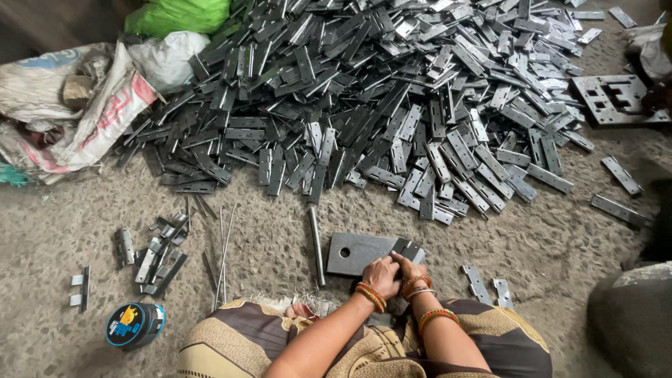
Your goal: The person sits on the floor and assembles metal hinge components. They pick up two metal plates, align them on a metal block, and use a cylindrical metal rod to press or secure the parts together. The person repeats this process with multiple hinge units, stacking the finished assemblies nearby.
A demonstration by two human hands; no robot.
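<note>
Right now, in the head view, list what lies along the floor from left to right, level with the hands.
Round blue-and-black tin → small cluster of grey metal hinge pieces → thin steel rod → grey metal block with a hole → two hands → two loose hinge plates.

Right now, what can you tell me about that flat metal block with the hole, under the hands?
The block is a grey, flat rectangular slab, steel by its look, with one round hole near its left end. It lies flat on the gritty floor. Both hands, left hand and right hand, rest on its right end, where small dark hinge pieces sit. A thin rod lies beside its left edge.
</note>
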